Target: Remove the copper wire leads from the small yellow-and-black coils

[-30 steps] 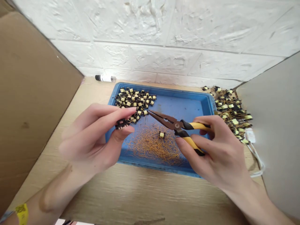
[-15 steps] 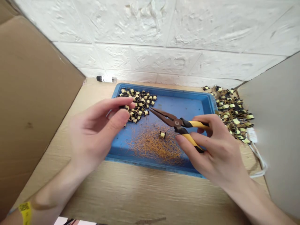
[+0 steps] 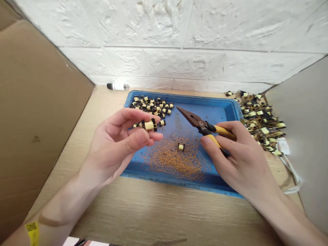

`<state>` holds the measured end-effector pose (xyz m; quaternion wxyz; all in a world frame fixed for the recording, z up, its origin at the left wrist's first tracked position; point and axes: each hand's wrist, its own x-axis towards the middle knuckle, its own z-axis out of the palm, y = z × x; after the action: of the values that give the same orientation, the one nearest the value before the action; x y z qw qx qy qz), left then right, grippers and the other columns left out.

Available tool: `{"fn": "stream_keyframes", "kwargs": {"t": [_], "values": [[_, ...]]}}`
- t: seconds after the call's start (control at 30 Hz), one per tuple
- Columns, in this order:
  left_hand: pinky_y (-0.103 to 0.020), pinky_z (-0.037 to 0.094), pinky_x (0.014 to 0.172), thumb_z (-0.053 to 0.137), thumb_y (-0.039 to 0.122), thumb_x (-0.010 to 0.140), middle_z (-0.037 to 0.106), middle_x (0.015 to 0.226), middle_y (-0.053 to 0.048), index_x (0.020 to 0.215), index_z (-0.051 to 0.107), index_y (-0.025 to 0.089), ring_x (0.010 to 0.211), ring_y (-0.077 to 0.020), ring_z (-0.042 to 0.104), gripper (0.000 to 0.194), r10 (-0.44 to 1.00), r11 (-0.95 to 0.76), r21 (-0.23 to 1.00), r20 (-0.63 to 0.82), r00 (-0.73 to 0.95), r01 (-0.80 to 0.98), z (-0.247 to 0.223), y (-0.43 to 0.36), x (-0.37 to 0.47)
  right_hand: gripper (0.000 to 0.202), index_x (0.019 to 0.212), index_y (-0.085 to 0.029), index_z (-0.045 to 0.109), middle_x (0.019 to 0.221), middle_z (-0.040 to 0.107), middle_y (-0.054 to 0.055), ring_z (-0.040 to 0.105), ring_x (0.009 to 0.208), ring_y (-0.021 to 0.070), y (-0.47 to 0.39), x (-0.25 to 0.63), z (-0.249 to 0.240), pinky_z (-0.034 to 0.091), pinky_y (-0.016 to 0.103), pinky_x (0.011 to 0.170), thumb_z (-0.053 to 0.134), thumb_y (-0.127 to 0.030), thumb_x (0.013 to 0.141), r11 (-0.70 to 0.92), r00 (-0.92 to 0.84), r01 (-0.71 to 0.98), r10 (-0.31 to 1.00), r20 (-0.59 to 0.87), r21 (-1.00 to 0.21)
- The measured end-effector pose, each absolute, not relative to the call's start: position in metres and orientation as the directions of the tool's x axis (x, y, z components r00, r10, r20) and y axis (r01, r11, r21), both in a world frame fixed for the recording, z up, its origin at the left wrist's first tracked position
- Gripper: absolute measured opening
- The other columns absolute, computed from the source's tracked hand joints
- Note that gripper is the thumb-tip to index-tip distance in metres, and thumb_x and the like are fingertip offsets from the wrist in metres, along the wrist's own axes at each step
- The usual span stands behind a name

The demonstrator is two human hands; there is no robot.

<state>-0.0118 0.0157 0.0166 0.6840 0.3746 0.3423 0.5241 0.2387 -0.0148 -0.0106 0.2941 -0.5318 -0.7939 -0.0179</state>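
Observation:
Between thumb and fingers, my left hand [image 3: 120, 143] holds a small black and yellow coil [image 3: 149, 125] above the left part of the blue tray [image 3: 164, 181]. My right hand [image 3: 238, 153] grips yellow-and-black handled pliers [image 3: 201, 123], whose dark jaws are closed and point up and left over the tray. Below them a single coil [image 3: 180, 147] lies on a heap of cut copper-coloured wire bits [image 3: 174, 162]. A pile of similar coils [image 3: 153, 104] fills the tray's back left corner, partly hidden by my left hand.
Right of the tray lies a heap of coils with long wires [image 3: 263, 119], beside a white plug and cable [image 3: 292, 174]. A small bottle [image 3: 118, 86] rests near the white wall [image 3: 164, 65]. Cardboard [image 3: 46, 85] stands at left, a grey panel [image 3: 304, 112] at right.
My left hand has moved right and turned, showing the coil more fully. The pliers' jaws have closed and shifted slightly up and right with my right hand.

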Motion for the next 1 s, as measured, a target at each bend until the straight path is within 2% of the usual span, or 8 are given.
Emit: {"fn": "stream_keyframes", "kwargs": {"t": [0.1, 0.27, 0.37, 0.47, 0.57, 0.63, 0.73, 1.0], "values": [[-0.004, 0.060, 0.063, 0.095, 0.021, 0.070, 0.082, 0.091, 0.008, 0.082, 0.080, 0.024, 0.067, -0.0053, 0.077, 0.019, 0.963, 0.143, 0.881, -0.019, 0.267, -0.452, 0.014, 0.017, -0.013, 0.040, 0.062, -0.016, 0.063, 0.094, 0.062, 0.013, 0.063, 0.072, 0.0187, -0.015, 0.237, -0.012, 0.049, 0.034, 0.061, 0.058, -0.031, 0.099, 0.440, -0.259, 0.845, 0.833, 0.489, -0.303], [-0.003, 0.058, 0.071, 0.093, 0.022, 0.074, 0.084, 0.090, 0.005, 0.084, 0.080, 0.022, 0.087, -0.0070, 0.077, 0.016, 0.951, 0.107, 0.890, 0.038, 0.308, -0.443, 0.011, 0.019, -0.012, 0.031, 0.071, -0.017, 0.068, 0.094, 0.063, 0.011, 0.064, 0.077, 0.0181, -0.017, 0.233, -0.006, 0.051, 0.033, 0.065, 0.060, -0.028, 0.098, 0.430, -0.227, 0.815, 0.854, 0.468, -0.390], [-0.003, 0.058, 0.076, 0.091, 0.024, 0.077, 0.084, 0.089, 0.004, 0.091, 0.081, 0.026, 0.082, -0.0056, 0.078, 0.017, 0.933, 0.214, 0.872, -0.049, 0.356, -0.440, 0.011, 0.018, -0.011, 0.026, 0.078, -0.020, 0.074, 0.090, 0.065, 0.007, 0.064, 0.079, 0.0165, -0.019, 0.231, 0.002, 0.052, 0.030, 0.068, 0.059, -0.027, 0.097, 0.371, -0.152, 0.716, 0.910, 0.386, -0.591], [-0.004, 0.058, 0.074, 0.091, 0.024, 0.077, 0.084, 0.089, 0.002, 0.090, 0.082, 0.026, 0.074, -0.0050, 0.077, 0.016, 0.914, 0.293, 0.850, -0.115, 0.388, -0.438, 0.011, 0.017, -0.011, 0.032, 0.085, -0.026, 0.080, 0.082, 0.065, 0.003, 0.060, 0.070, 0.0140, -0.020, 0.230, 0.008, 0.049, 0.028, 0.061, 0.057, -0.042, 0.100, 0.188, -0.044, 0.512, 0.980, 0.193, -0.838], [-0.005, 0.059, 0.068, 0.090, 0.023, 0.078, 0.084, 0.086, -0.001, 0.087, 0.082, 0.021, 0.070, -0.0060, 0.076, 0.012, 0.868, 0.413, 0.800, -0.200, 0.455, -0.435, 0.011, 0.016, -0.008, 0.029, 0.091, -0.030, 0.083, 0.082, 0.065, 0.002, 0.057, 0.064, 0.0130, -0.021, 0.229, 0.009, 0.047, 0.026, 0.055, 0.066, -0.053, 0.093, 0.096, -0.044, 0.294, 0.995, 0.087, -0.951], [-0.006, 0.059, 0.064, 0.089, 0.024, 0.079, 0.084, 0.082, -0.002, 0.087, 0.082, 0.019, 0.066, -0.0069, 0.075, 0.012, 0.814, 0.506, 0.755, -0.258, 0.520, -0.418, 0.011, 0.014, -0.006, 0.015, 0.094, -0.031, 0.084, 0.087, 0.068, 0.002, 0.059, 0.066, 0.0127, -0.023, 0.227, 0.009, 0.050, 0.025, 0.056, 0.077, -0.042, 0.086, 0.106, -0.087, 0.213, 0.992, 0.089, -0.971], [-0.008, 0.060, 0.060, 0.089, 0.026, 0.080, 0.083, 0.080, -0.003, 0.084, 0.081, 0.018, 0.064, -0.0083, 0.074, 0.012, 0.727, 0.615, 0.696, -0.321, 0.607, -0.369, 0.011, 0.011, -0.002, 0.017, 0.093, -0.030, 0.083, 0.091, 0.071, 0.000, 0.063, 0.073, 0.0129, -0.026, 0.220, 0.010, 0.055, 0.026, 0.066, 0.083, -0.024, 0.077, 0.121, -0.104, 0.234, 0.990, 0.099, -0.965], [-0.006, 0.056, 0.055, 0.084, 0.032, 0.085, 0.081, 0.073, -0.001, 0.084, 0.079, 0.019, 0.061, -0.0068, 0.073, 0.014, 0.656, 0.662, 0.690, -0.344, 0.672, -0.293, 0.006, 0.004, 0.004, 0.019, 0.092, -0.027, 0.082, 0.090, 0.073, -0.001, 0.066, 0.084, 0.0131, -0.031, 0.209, 0.011, 0.055, 0.026, 0.078, 0.088, -0.021, 0.074, 0.136, -0.151, 0.174, 0.982, 0.110, -0.975]]}}
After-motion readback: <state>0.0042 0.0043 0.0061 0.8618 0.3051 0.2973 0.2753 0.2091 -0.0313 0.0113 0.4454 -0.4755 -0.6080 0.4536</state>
